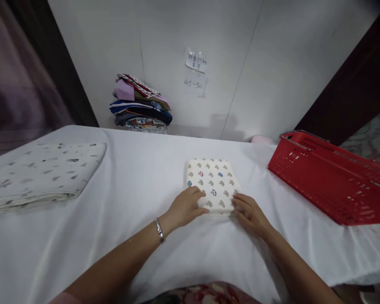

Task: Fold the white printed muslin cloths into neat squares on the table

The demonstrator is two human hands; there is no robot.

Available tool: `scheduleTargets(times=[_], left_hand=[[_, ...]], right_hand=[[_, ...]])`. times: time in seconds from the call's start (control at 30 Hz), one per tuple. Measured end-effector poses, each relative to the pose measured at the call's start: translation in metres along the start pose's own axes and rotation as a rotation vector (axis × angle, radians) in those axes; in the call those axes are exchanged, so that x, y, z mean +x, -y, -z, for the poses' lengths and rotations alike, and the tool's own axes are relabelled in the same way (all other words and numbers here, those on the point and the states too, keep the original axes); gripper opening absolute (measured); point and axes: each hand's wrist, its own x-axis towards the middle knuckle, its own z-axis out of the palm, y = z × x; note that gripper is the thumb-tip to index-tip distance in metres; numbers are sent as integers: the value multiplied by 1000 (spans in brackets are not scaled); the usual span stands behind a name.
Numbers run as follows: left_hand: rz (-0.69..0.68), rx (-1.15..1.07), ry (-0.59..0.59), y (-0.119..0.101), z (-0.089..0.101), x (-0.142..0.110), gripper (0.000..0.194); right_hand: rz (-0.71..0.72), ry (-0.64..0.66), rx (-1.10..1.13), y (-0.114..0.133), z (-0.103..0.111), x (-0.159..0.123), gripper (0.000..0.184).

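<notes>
A folded cream cloth (215, 183) printed with small mushrooms lies flat on the white-covered table (139, 177), its several layers showing at the near edge. My left hand (186, 206) holds its near left corner, the fingers on top and the thumb along the front edge. At the near right corner, my right hand (251, 214) grips the cloth with bent fingers. Part of that hand's grip is hidden by the hand itself. A metal bracelet (159, 230) circles my left wrist.
A larger folded white cloth (50, 173) with dark leaf-like prints lies at the left. On the right stands a red plastic basket (319, 181) with metal handles. Beyond the table's far edge rises a stack of folded fabrics (141, 105) against the wall, near paper notes (194, 82).
</notes>
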Motion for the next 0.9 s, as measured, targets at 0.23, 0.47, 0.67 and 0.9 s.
scheduleTargets(times=[0.23, 0.47, 0.67, 0.9], left_hand=[[-90, 138, 63, 0, -9, -12, 16], [-19, 133, 80, 0, -11, -22, 24], [0, -6, -3, 2, -8, -30, 22], [464, -226, -246, 24, -2, -7, 32]], right_hand=[[-14, 35, -67, 1, -4, -4, 38], [-150, 200, -97, 0, -8, -6, 37], [-204, 154, 77, 5, -3, -9, 34], [-708, -87, 370, -20, -1, 30, 45]])
